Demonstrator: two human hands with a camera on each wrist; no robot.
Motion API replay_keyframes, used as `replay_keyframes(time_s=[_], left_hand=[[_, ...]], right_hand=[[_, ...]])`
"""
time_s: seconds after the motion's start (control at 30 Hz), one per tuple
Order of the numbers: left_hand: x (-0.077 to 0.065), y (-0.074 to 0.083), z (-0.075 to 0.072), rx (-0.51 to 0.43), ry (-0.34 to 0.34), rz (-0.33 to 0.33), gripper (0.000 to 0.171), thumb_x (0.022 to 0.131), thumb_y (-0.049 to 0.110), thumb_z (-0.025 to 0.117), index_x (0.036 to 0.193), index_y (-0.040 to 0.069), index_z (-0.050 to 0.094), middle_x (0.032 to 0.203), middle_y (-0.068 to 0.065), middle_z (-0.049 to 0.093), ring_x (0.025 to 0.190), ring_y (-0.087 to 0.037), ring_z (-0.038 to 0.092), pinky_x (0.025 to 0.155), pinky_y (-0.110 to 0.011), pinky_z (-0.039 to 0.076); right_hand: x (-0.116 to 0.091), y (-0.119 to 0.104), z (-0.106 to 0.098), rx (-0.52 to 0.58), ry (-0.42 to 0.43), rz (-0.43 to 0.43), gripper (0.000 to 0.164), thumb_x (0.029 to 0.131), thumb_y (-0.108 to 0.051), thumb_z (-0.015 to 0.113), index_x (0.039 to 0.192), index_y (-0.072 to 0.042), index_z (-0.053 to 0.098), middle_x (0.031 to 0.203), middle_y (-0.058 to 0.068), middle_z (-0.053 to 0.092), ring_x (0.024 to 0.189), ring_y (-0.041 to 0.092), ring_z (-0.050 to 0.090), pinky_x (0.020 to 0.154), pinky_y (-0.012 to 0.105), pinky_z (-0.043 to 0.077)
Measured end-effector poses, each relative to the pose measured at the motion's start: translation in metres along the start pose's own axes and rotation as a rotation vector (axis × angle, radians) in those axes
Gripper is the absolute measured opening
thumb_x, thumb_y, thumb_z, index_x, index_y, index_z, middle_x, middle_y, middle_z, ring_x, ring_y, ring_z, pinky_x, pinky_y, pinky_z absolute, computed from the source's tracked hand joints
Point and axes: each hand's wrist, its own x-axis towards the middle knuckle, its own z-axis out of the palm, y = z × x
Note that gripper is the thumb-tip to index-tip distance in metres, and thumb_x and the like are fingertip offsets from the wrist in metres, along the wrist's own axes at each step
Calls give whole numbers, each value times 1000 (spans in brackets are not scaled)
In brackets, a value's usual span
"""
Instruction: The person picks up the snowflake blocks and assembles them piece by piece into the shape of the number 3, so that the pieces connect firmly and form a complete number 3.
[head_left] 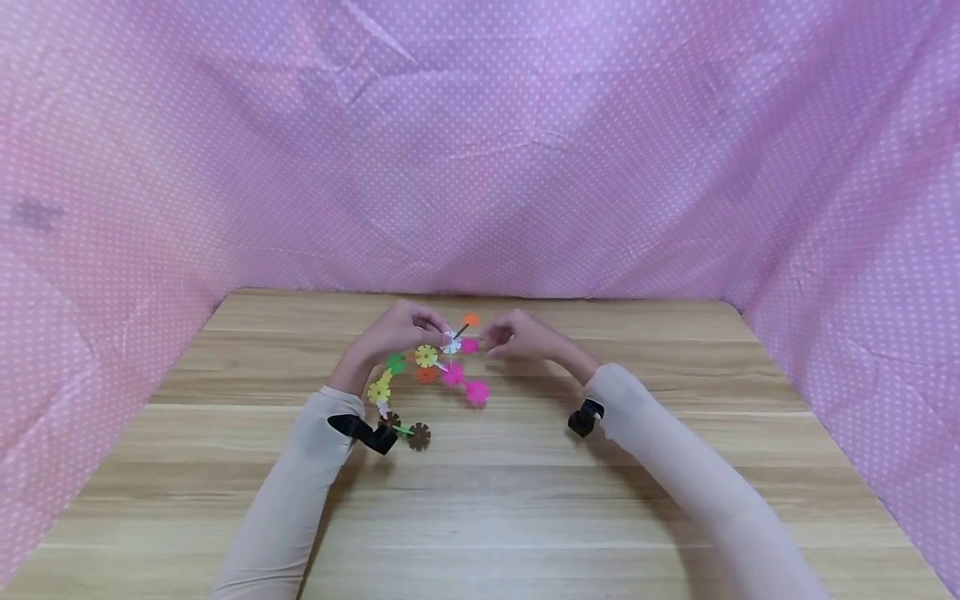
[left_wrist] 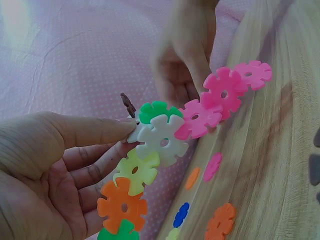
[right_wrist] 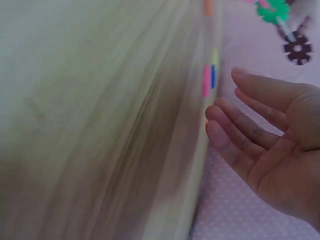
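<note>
My left hand point(head_left: 401, 327) pinches a chain of interlocked plastic snowflake discs between thumb and fingers, near a white disc point(head_left: 451, 342). In the left wrist view, pink discs point(left_wrist: 223, 80) run off one side of the white disc point(left_wrist: 155, 132), with yellow point(left_wrist: 145, 175) and orange point(left_wrist: 107, 205) discs on the other. One end of the chain hangs past the left wrist to a brown disc point(head_left: 419, 437). My right hand point(head_left: 525, 335) is just right of the chain, apart from it. Its fingers are loosely bent with nothing between them, as the right wrist view shows.
Loose discs lie on the wooden table point(head_left: 495, 500): pink point(left_wrist: 213, 166), blue point(left_wrist: 181, 215) and orange point(left_wrist: 220, 222) among them. A pink dotted cloth point(head_left: 480, 167) hangs behind and at both sides. Each wrist wears a black camera mount point(head_left: 363, 433).
</note>
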Motion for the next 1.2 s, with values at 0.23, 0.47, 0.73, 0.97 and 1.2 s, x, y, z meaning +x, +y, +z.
replay_keyframes(time_s=[0.23, 0.47, 0.73, 0.97, 1.2], left_hand=[[2, -2, 3, 13, -9, -9, 20, 91, 14, 75, 107, 1, 73, 100, -13, 75, 89, -18, 68, 82, -29, 56], [3, -7, 5, -34, -23, 14, 16, 91, 9, 73, 104, -1, 73, 90, -4, 74, 87, -19, 69, 82, -29, 57], [2, -6, 8, -50, -23, -9, 16, 92, 11, 72, 104, 1, 73, 91, -5, 73, 90, -21, 67, 81, -28, 53], [2, -7, 14, -85, -26, -37, 16, 91, 12, 73, 105, 3, 73, 93, -4, 71, 91, -19, 65, 82, -28, 52], [1, -6, 17, -58, -19, -25, 18, 92, 16, 74, 106, 4, 72, 95, -2, 70, 94, -18, 65, 86, -30, 50]], right_hand=[[18, 5, 5, 52, -63, 24, 39, 88, -2, 77, 125, 7, 66, 114, 24, 71, 105, 31, 68, 93, 32, 59], [29, 12, 7, 68, -108, 29, 38, 87, 0, 77, 124, 2, 69, 108, 19, 72, 97, 22, 66, 87, 26, 58], [35, 13, 11, -7, -111, 21, 34, 86, -2, 78, 120, -2, 73, 106, 13, 69, 90, 16, 59, 79, 21, 52], [27, 11, 13, -17, -96, -30, 23, 84, 0, 80, 107, 3, 74, 100, 13, 70, 86, 16, 63, 78, 23, 56], [12, 10, 11, 71, -50, -32, 17, 84, 4, 77, 95, 0, 65, 96, 11, 69, 88, 18, 65, 81, 26, 57]])
